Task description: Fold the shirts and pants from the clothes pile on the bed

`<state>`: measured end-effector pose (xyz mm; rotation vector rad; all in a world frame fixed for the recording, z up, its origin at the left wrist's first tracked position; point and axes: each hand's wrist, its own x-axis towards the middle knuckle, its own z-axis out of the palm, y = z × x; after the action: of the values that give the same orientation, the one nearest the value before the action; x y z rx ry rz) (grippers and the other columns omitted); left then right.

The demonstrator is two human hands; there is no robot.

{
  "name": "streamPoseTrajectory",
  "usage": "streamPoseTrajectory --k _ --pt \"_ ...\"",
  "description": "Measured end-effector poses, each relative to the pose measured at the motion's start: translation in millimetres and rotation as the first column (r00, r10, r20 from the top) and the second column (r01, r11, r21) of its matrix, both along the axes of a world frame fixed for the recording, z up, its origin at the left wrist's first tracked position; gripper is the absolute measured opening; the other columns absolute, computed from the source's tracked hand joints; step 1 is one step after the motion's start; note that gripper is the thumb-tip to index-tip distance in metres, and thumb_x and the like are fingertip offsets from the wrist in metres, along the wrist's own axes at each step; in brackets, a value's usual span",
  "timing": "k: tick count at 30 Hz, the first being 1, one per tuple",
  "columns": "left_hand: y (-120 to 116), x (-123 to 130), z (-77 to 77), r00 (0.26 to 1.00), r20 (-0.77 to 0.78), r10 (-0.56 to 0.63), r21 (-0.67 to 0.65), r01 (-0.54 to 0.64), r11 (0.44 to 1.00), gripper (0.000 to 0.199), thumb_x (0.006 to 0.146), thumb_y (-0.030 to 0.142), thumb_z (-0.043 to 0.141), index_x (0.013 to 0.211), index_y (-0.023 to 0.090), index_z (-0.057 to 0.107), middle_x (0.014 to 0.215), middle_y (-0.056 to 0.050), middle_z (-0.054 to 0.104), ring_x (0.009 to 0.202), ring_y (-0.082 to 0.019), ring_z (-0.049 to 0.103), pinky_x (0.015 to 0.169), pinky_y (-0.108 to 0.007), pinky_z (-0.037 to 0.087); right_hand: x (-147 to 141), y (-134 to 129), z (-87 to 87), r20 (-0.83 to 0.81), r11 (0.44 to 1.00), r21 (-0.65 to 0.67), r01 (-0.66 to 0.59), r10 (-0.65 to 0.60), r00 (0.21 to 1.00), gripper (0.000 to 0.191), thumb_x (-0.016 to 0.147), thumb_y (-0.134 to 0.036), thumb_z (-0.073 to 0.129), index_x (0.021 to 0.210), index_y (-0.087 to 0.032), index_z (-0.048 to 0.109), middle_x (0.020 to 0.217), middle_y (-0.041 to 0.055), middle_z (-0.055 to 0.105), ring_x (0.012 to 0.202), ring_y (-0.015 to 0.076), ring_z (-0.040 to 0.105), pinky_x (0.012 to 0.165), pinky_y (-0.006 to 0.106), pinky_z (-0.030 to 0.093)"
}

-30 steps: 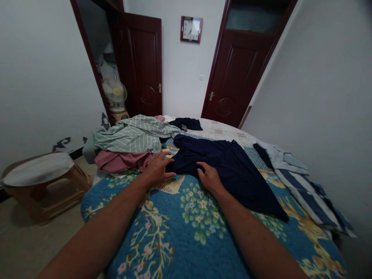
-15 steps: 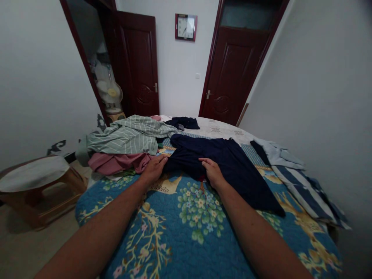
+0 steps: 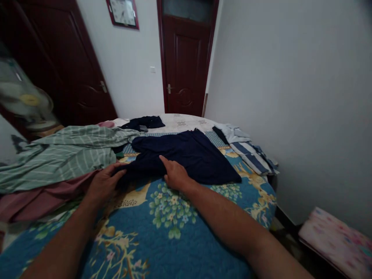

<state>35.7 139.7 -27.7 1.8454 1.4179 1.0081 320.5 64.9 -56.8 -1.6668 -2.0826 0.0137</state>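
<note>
A dark navy garment [image 3: 186, 153] lies spread over the patterned quilt, partly bunched at its left end; its exact kind is hard to make out. My left hand [image 3: 106, 182] pinches the near left edge of the cloth between thumb and fingers. My right hand [image 3: 177, 174] grips the near edge further right, its index finger lying on top and the thumb lower down. Between both hands the fabric is slightly raised and stretched. Close to my left hand lie a green striped cloth [image 3: 78, 151] and a pink cloth [image 3: 49, 195].
Blue floral quilt [image 3: 197, 248] covers the bed. Folded clothes, including a blue-and-white striped piece [image 3: 250, 157], are stacked along the right edge. Another dark garment [image 3: 148, 123] lies at the far end. A pink floral box-like item [image 3: 334, 240] stands low at right, near the wall.
The view has swung to the right, bringing the pink floral item into sight and the stool out of it. Both hands stay on the navy garment.
</note>
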Motion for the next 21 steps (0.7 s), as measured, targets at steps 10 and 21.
streamPoseTrajectory --k 10,21 --pt "1.8 -15.2 10.5 0.97 -0.183 0.162 0.029 -0.159 0.987 0.054 0.084 0.056 0.061 0.126 0.023 0.074 0.119 -0.005 0.079 0.109 -0.03 0.073 0.101 -0.043 0.058 121.6 -27.4 15.4 0.079 0.934 -0.153 0.322 -0.313 0.946 0.058 0.088 -0.009 0.055 0.145 -0.02 0.064 0.133 0.0132 0.073 0.12 0.026 0.069 0.105 0.036 0.048" --pt "1.9 -14.0 10.8 0.975 -0.19 0.117 0.045 -0.111 0.993 0.06 0.086 0.053 0.059 0.13 0.015 0.073 0.124 -0.011 0.078 0.111 -0.031 0.073 0.105 -0.044 0.057 258.1 -95.0 -0.7 -0.47 0.952 -0.082 0.295 -0.298 0.831 0.041 0.081 -0.024 0.056 0.114 -0.023 0.081 0.113 0.0049 0.08 0.109 0.0256 0.072 0.106 0.041 0.051"
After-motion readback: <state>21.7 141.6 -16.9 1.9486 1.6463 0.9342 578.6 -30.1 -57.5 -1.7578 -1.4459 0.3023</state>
